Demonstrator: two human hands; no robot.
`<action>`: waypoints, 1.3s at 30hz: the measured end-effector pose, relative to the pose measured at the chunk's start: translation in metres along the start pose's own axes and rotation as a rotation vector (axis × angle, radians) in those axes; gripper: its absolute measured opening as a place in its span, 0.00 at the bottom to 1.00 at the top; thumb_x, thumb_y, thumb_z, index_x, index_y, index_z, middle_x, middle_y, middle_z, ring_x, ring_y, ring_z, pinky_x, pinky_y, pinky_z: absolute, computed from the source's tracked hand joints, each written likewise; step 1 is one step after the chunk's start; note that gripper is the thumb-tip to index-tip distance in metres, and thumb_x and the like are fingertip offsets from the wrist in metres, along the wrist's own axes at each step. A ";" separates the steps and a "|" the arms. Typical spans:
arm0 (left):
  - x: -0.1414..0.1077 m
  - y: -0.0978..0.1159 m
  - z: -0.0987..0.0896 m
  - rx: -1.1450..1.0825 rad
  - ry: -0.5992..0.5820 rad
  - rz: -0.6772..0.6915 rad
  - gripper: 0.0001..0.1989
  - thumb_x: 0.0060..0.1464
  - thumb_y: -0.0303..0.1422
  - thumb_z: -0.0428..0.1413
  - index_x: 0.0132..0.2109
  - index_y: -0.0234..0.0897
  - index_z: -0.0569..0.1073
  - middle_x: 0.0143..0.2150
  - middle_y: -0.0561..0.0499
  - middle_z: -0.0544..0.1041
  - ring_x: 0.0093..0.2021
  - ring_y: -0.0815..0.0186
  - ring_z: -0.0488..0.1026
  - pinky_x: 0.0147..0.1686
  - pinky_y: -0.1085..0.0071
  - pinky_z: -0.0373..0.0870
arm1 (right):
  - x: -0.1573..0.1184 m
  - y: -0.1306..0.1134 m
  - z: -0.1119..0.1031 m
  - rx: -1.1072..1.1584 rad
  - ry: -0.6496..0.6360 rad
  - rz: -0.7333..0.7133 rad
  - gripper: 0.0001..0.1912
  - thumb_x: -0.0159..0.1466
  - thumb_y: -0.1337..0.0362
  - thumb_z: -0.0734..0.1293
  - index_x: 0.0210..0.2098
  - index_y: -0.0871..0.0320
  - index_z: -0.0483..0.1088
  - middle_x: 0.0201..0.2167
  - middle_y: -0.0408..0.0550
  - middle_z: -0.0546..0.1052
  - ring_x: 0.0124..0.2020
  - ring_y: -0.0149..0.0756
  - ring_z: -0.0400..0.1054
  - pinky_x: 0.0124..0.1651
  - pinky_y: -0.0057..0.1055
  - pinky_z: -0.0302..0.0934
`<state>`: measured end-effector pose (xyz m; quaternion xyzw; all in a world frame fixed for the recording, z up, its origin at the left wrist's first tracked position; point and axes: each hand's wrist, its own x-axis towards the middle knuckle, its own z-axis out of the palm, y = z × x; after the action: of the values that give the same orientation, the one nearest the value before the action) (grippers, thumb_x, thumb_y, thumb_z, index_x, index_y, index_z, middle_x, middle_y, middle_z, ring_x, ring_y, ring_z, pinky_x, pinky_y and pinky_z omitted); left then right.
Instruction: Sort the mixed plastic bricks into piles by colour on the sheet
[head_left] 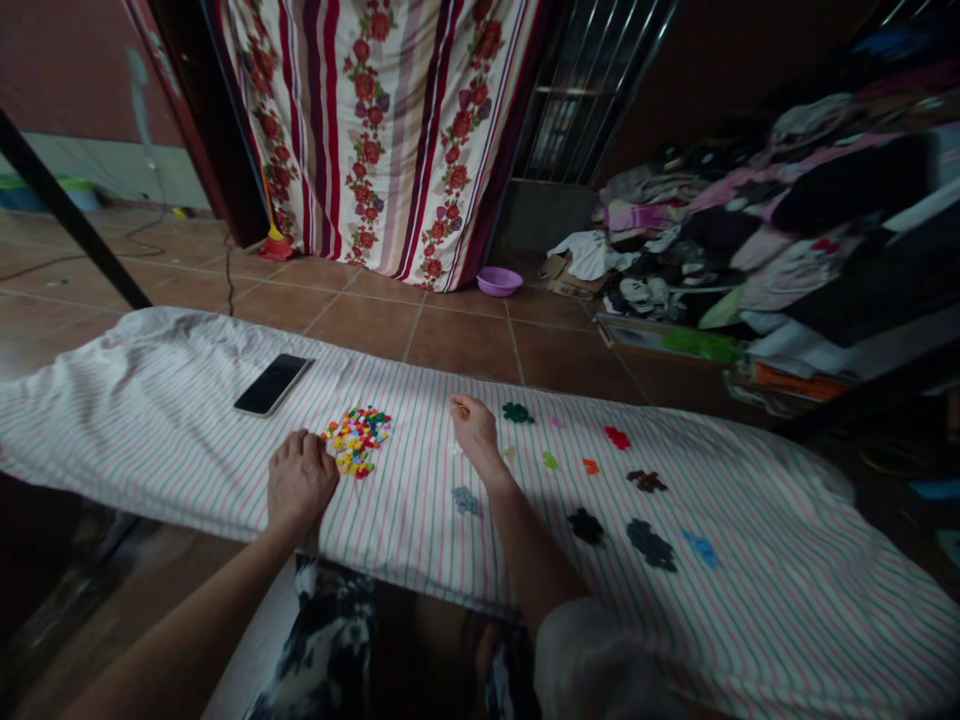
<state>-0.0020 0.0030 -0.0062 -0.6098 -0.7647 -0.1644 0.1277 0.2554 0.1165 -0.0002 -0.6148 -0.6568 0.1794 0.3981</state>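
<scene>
Coloured pieces [358, 440] at centre-left suit a light pinch, left hand [301, 478] curled beside them, right hand [477, 432] narrowed, its contents impossible to tell

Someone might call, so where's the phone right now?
In the head view, the smartphone lies on the striped cloth, left of center, just beyond the left hand.

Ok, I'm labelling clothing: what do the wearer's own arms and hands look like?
Left hand and right hand are gloveless. A loose greyish sleeve stops above the right forearm; no sleeve shows on the left forearm. No watch shows.
</scene>
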 end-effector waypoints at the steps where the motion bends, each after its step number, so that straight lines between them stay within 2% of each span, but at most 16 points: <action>1: 0.000 0.000 0.000 -0.002 -0.005 -0.002 0.11 0.58 0.32 0.45 0.43 0.34 0.69 0.48 0.41 0.72 0.48 0.55 0.68 0.46 0.60 0.62 | -0.004 -0.008 0.002 0.004 -0.030 -0.031 0.18 0.62 0.70 0.58 0.43 0.55 0.76 0.43 0.48 0.78 0.47 0.36 0.71 0.54 0.32 0.62; 6: 0.000 0.000 0.001 -0.030 0.001 -0.008 0.11 0.58 0.31 0.45 0.44 0.33 0.69 0.50 0.40 0.72 0.50 0.55 0.68 0.48 0.60 0.63 | -0.029 -0.044 0.023 0.008 -0.280 -0.240 0.17 0.65 0.71 0.58 0.46 0.56 0.76 0.45 0.49 0.76 0.47 0.34 0.70 0.53 0.29 0.61; 12: 0.000 0.002 -0.001 -0.050 0.009 -0.011 0.10 0.57 0.31 0.46 0.43 0.33 0.69 0.49 0.40 0.73 0.50 0.54 0.68 0.48 0.60 0.62 | -0.056 -0.061 0.037 -0.161 -0.461 -0.354 0.19 0.68 0.69 0.57 0.54 0.55 0.71 0.46 0.52 0.73 0.48 0.35 0.68 0.52 0.29 0.62; 19: -0.001 0.001 0.000 -0.060 0.027 -0.004 0.11 0.57 0.30 0.46 0.44 0.33 0.70 0.50 0.38 0.72 0.51 0.54 0.68 0.49 0.58 0.63 | -0.066 -0.069 0.044 -0.357 -0.447 -0.362 0.20 0.68 0.70 0.56 0.56 0.56 0.67 0.47 0.55 0.71 0.50 0.41 0.66 0.53 0.35 0.62; 25: 0.000 0.000 0.002 -0.046 0.025 -0.002 0.12 0.57 0.31 0.45 0.43 0.33 0.70 0.50 0.39 0.72 0.51 0.54 0.68 0.48 0.59 0.63 | -0.066 -0.067 0.047 -0.316 -0.443 -0.316 0.16 0.68 0.70 0.57 0.50 0.54 0.71 0.44 0.52 0.72 0.48 0.38 0.66 0.52 0.32 0.61; 30: -0.001 0.000 -0.001 -0.006 0.005 0.010 0.12 0.57 0.32 0.45 0.43 0.33 0.70 0.48 0.40 0.73 0.47 0.55 0.68 0.46 0.60 0.63 | -0.066 -0.064 0.048 -0.281 -0.431 -0.314 0.14 0.68 0.67 0.58 0.49 0.52 0.72 0.45 0.49 0.72 0.47 0.36 0.68 0.51 0.31 0.62; 35: 0.000 -0.001 -0.003 -0.009 0.003 0.023 0.13 0.58 0.33 0.43 0.43 0.33 0.70 0.46 0.40 0.73 0.45 0.56 0.69 0.44 0.61 0.63 | -0.064 -0.072 0.039 -0.187 -0.440 -0.310 0.13 0.69 0.66 0.58 0.50 0.53 0.70 0.50 0.48 0.72 0.50 0.34 0.67 0.52 0.29 0.62; 39: 0.001 -0.003 -0.002 0.017 -0.006 0.037 0.13 0.56 0.33 0.44 0.43 0.34 0.70 0.44 0.41 0.73 0.44 0.55 0.69 0.43 0.61 0.63 | -0.063 -0.080 0.028 -0.161 -0.481 -0.305 0.14 0.68 0.70 0.57 0.50 0.56 0.68 0.48 0.49 0.74 0.49 0.35 0.69 0.53 0.31 0.62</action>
<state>-0.0052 0.0023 -0.0045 -0.6233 -0.7550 -0.1537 0.1334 0.1768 0.0493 0.0209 -0.4783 -0.8292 0.2056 0.2033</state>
